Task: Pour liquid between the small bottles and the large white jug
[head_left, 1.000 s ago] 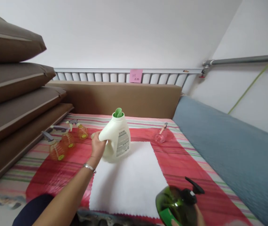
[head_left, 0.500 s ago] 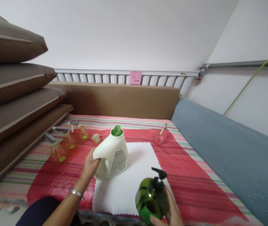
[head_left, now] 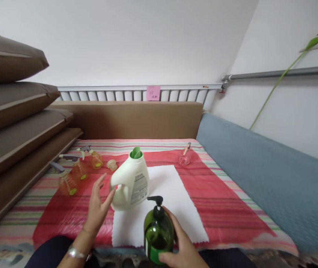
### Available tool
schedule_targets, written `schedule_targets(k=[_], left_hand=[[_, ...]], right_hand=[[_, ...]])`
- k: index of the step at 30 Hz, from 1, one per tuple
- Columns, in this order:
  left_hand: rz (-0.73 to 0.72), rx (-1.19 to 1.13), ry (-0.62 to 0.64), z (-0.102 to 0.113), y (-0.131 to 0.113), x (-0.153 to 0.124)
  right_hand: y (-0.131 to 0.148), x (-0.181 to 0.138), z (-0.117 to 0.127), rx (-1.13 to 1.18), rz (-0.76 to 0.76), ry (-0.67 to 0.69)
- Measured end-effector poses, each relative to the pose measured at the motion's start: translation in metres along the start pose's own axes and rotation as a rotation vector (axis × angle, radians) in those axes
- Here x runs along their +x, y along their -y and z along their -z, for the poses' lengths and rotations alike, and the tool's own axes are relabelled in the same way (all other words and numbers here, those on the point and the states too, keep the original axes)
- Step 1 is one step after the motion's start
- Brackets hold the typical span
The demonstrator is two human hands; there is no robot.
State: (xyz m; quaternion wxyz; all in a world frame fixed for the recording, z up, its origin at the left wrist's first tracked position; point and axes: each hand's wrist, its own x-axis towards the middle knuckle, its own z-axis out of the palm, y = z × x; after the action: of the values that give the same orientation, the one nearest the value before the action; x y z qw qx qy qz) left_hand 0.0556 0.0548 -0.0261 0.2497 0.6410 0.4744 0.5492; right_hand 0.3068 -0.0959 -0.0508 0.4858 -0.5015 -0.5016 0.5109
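A green pump bottle [head_left: 159,232] with a black pump head is gripped in my right hand [head_left: 182,245], near the front edge of the white mat [head_left: 166,186]. The bottle stands close to upright. My left hand [head_left: 99,206] is open, fingers apart, just left of the handle of a large white detergent jug [head_left: 133,178]. That jug rests upright on the mat's left part, its green spout uncovered. Behind it to the left lies a pale cap [head_left: 112,165] on the red sheet.
Several yellow spray bottles [head_left: 68,184] stand at the left, beside a stack of brown cushions [head_left: 22,123]. A pink clear bottle [head_left: 184,158] is at the back right. A brown padded board [head_left: 136,121] and a blue padded panel [head_left: 248,163] border the surface.
My left hand has let go of the jug's handle and opened. My right hand has brought the green pump bottle to the left, and the bottle is more upright.
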Motion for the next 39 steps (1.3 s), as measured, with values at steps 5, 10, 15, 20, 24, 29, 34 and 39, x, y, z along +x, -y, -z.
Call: schedule_targets(k=[5,10,15,20,24,29,34,39], left_hand=[[0.278,-0.493,0.523,0.0,-0.052,-0.028],[0.344,-0.622,0.869,0.004,-0.096,-0.041],[0.269,-0.604,0.823,0.003,-0.11,-0.053],[0.244,-0.327,0.489,-0.016,-0.105,-0.073],[0.304,-0.297,0.453,-0.011,-0.11,-0.074],[0.295,-0.478,0.61,-0.001,-0.118,-0.062],[0.314,-0.409,0.324,-0.018,-0.117,-0.068],[0.249,-0.416,0.463,-0.013,-0.112,-0.07]], right_hand=[[0.029,0.01,-0.018,0.042,0.028,0.12],[0.043,0.01,-0.034,0.047,0.13,0.343],[0.012,0.01,-0.035,-0.085,0.165,0.257],[-0.013,0.016,-0.036,-0.128,0.224,0.171],[-0.015,0.017,-0.04,-0.167,0.156,0.083],[-0.017,0.012,-0.038,-0.116,0.159,0.078],[-0.023,0.011,-0.037,-0.237,0.18,0.033],[-0.025,0.01,-0.035,-0.228,0.179,0.039]])
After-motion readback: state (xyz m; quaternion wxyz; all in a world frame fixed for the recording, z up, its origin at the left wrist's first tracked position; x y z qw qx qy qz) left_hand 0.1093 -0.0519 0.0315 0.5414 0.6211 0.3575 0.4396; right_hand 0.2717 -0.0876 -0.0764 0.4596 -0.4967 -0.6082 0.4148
